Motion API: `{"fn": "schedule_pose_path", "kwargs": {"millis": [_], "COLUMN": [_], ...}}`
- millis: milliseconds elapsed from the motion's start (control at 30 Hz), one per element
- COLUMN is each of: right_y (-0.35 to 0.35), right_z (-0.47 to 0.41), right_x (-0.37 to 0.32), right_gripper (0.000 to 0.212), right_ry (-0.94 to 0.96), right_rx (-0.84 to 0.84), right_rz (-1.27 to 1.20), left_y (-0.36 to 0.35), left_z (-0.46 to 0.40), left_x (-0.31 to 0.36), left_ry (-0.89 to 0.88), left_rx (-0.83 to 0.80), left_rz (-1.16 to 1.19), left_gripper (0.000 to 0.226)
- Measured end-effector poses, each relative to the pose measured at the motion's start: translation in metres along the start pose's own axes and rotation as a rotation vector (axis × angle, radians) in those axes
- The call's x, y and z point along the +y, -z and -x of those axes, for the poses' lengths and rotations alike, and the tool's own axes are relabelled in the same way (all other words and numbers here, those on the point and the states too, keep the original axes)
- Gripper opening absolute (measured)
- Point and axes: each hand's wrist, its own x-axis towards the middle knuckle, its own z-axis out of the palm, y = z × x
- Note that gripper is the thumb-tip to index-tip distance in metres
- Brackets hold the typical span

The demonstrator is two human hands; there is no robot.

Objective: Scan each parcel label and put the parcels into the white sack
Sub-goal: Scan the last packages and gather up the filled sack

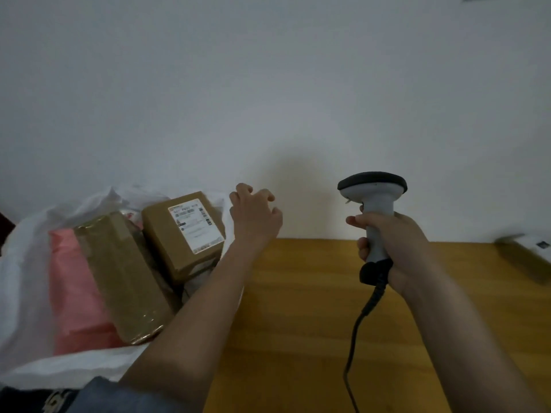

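Lower left, our white sack (26, 263) already holds several parcels (182, 231); one parcel (524, 257) waits at right. Our left hand (256, 216) hovers empty with loose fingers, and our right hand (396, 248) grips the scanner (374, 198).

Premises appear to be a small parcel-handling station in a plain room. Evidence: a corded barcode scanner (372, 216) gripped in the right hand (396, 248), labelled cardboard parcels (182, 234) in a white sack (24, 263) left of the left hand (253, 216), wooden worktop (298, 308) below both hands, bare white wall (268, 84) beyond.
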Motion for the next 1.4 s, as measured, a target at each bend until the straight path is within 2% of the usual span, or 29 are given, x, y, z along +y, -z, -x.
{"fn": "schedule_pose_path", "kwargs": {"millis": [133, 367, 567, 733, 867, 1133, 1233, 1333, 1400], "right_y": [0.06, 0.195, 0.338, 0.424, 0.469, 0.531, 0.552, 0.569, 0.576], "right_z": [-0.016, -0.064, -0.114, -0.148, -0.175, -0.227, -0.238, -0.254, -0.262], "right_x": [-0.018, -0.049, -0.067, -0.075, -0.071, -0.043, -0.029, -0.012, -0.001], "right_gripper": [0.018, 0.014, 0.018, 0.022, 0.03, 0.021, 0.016, 0.018, 0.021], "right_ry": [0.025, 0.016, -0.019, -0.041, -0.047, -0.053, -0.06, -0.085, -0.102], "right_rx": [0.055, 0.112, 0.248, 0.351, 0.395, 0.478, 0.503, 0.538, 0.55], "right_rz": [-0.022, -0.071, -0.07, -0.087, -0.112, -0.093, -0.078, -0.058, -0.061], "left_y": [-0.04, -0.138, -0.249, -0.328, -0.38, -0.492, -0.542, -0.575, -0.589], "left_z": [0.005, 0.021, 0.054, 0.085, 0.092, 0.085, 0.085, 0.086, 0.085], "left_x": [0.061, 0.185, 0.31, 0.371, 0.408, 0.469, 0.484, 0.496, 0.499], "left_ry": [-0.11, -0.155, -0.272, -0.349, -0.421, -0.663, -0.748, -0.833, -0.882], "left_rx": [-0.077, -0.203, -0.411, -0.623, -0.73, -0.83, -0.852, -0.87, -0.878], "left_rz": [0.032, 0.023, 0.056, 0.026, -0.041, -0.065, -0.088, -0.166, -0.202], "left_gripper": [0.028, 0.024, 0.025, 0.028, 0.034, 0.038, 0.05, 0.062, 0.059]}}
